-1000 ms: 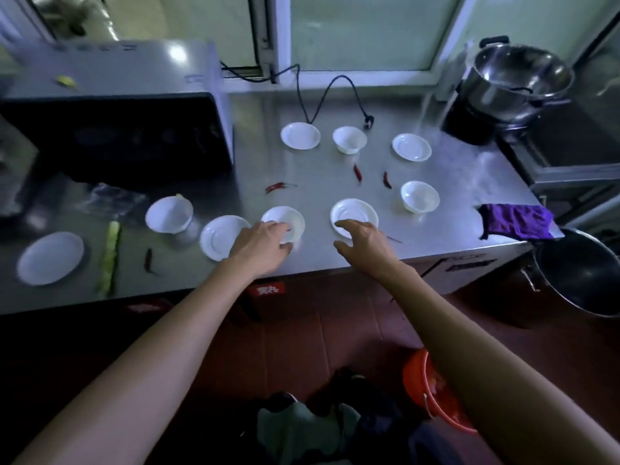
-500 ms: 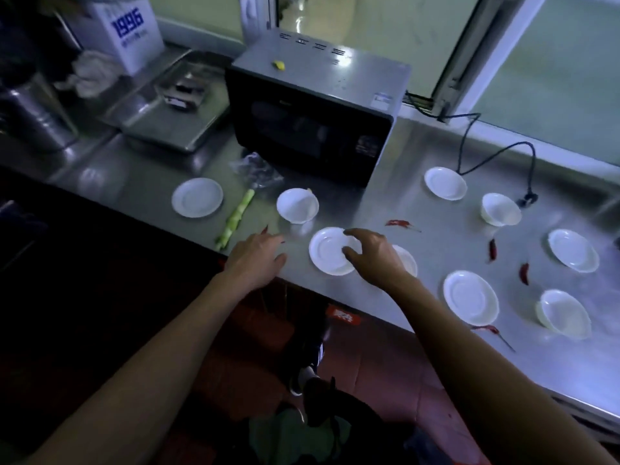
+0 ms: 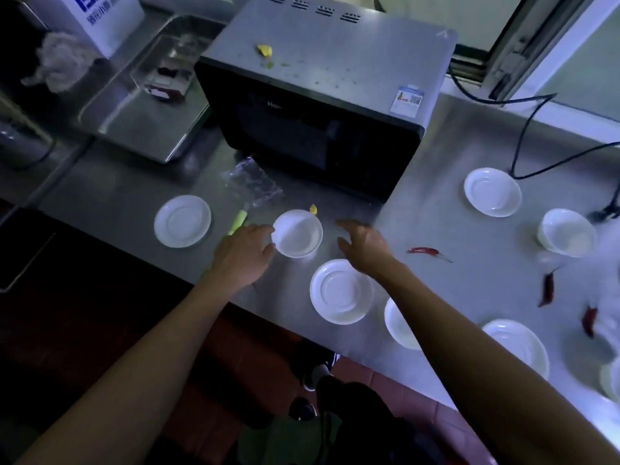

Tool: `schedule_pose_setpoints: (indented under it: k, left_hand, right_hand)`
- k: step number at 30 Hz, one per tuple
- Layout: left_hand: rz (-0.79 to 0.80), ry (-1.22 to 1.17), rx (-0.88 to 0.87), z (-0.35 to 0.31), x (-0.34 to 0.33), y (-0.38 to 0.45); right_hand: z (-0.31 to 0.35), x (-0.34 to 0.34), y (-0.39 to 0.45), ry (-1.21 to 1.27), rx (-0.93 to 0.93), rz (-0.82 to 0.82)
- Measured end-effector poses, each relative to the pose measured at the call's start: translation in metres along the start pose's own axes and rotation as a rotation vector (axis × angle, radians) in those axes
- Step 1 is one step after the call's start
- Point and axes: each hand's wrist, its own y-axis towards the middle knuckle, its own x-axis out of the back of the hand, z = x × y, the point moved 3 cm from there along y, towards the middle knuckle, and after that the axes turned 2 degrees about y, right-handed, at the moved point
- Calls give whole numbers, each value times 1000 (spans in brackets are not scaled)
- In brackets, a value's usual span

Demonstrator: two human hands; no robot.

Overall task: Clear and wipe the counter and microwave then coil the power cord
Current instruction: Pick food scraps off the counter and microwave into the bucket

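Both hands shifted to bowl: left hand touching rim, right hand spread beside; three chillies

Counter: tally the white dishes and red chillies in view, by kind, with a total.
White plates: 4
White bowls: 4, one cut off at the frame edge
Red chillies: 3
Total: 11

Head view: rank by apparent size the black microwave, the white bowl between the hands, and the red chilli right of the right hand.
1. Black microwave with grey top
2. Round white bowl
3. Red dried chilli
The gaps are wide; nearness does not alter the order.
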Motion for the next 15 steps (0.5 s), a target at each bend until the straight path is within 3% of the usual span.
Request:
schedule_pose_setpoints:
  k: [15]
  left_hand:
    - [-81, 97, 32, 33, -6, 55]
  right_hand:
    - [3, -36, 110, -244, 264, 143]
